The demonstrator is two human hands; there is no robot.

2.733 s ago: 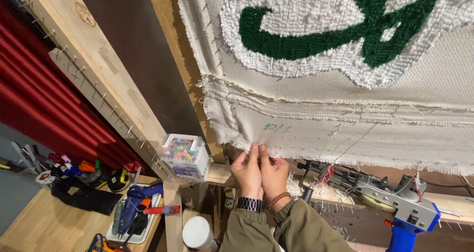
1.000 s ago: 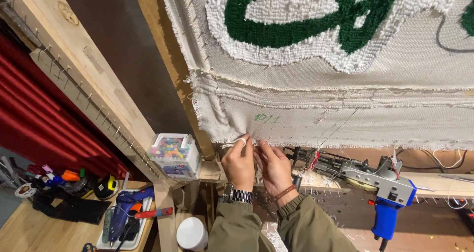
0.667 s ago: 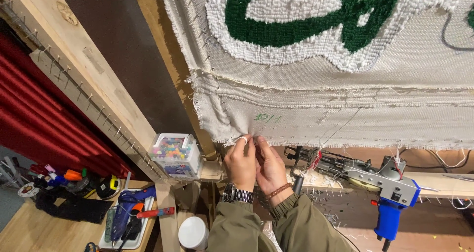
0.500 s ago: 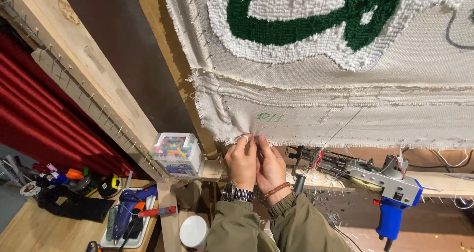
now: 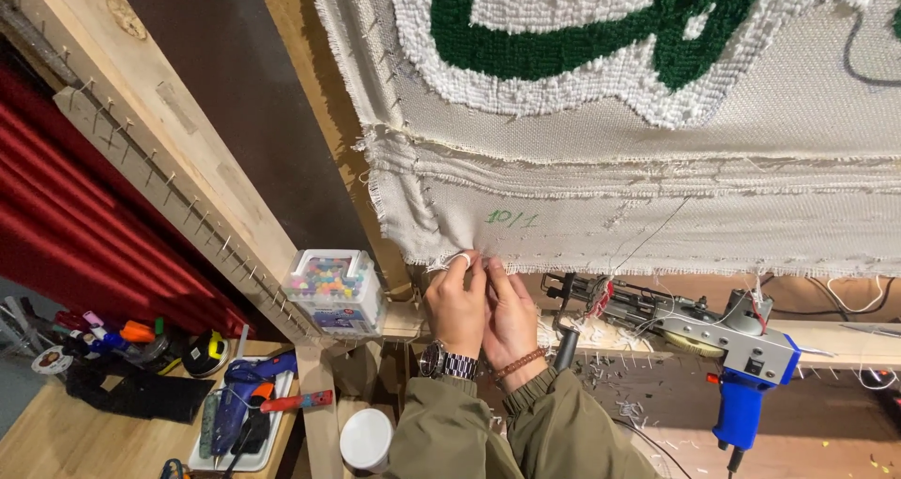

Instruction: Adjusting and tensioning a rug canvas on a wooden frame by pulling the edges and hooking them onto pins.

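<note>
A large off-white woven backing cloth [image 5: 751,197], tufted above with a green shape edged in white pile, hangs stretched over a pale wooden frame [image 5: 178,151] studded with rows of small nails; the nails hold the weave taut. Its frayed lower hem falls to the frame's bottom rail, so both hands work there, raised side by side. On that rail lies a grey and blue tufting gun [image 5: 713,334], with its handle hanging down, near the hands. A clear plastic box of coloured pens [image 5: 333,289] sits on the corner joint, just left of the hands. The left hand [image 5: 457,305], a metal watch on its wrist, pinches the hem's edge, fingers closed on a fold of cloth. The right hand [image 5: 511,315], with a bead bracelet, presses against it; its fingers are curled narrow at the same spot, but whether they grip the cloth cannot be told.
</note>
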